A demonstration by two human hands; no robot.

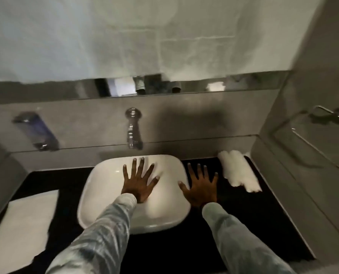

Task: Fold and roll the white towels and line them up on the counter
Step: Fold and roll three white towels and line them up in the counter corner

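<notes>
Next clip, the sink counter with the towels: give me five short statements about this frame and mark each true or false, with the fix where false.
1. Both hands are open with fingers spread, holding nothing. True: left hand, right hand.
2. The rolled white towels lie on the counter left of the basin. False: they lie right of the basin, near the side wall.
3. A flat folded white towel lies at the counter's left end. True.
4. Water is running from the wall-mounted faucet. False: no stream is visible.
5. The left hand is over the black counter. False: it is over the basin; the right hand is over the counter.
</notes>
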